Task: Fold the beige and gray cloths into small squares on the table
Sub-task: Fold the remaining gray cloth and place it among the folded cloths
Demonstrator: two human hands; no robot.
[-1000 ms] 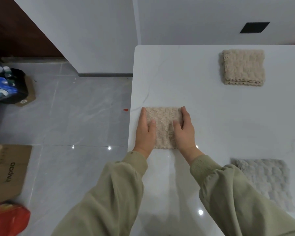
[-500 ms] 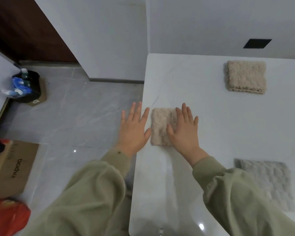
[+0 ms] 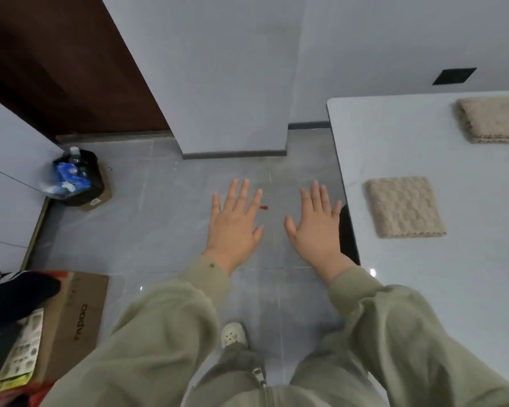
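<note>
Both the left hand (image 3: 232, 224) and right hand (image 3: 315, 227) have left the table (image 3: 409, 304) and hover over the floor (image 3: 159, 230), fingers spread, empty. The beige cloth (image 3: 403, 207) lies folded near the table's edge; that fold looks finished.

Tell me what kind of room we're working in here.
Probably a room in a home or small office: a glossy white table on a gray tiled floor, a dark wooden door, and a cardboard box and full trash bag on the floor.
</note>
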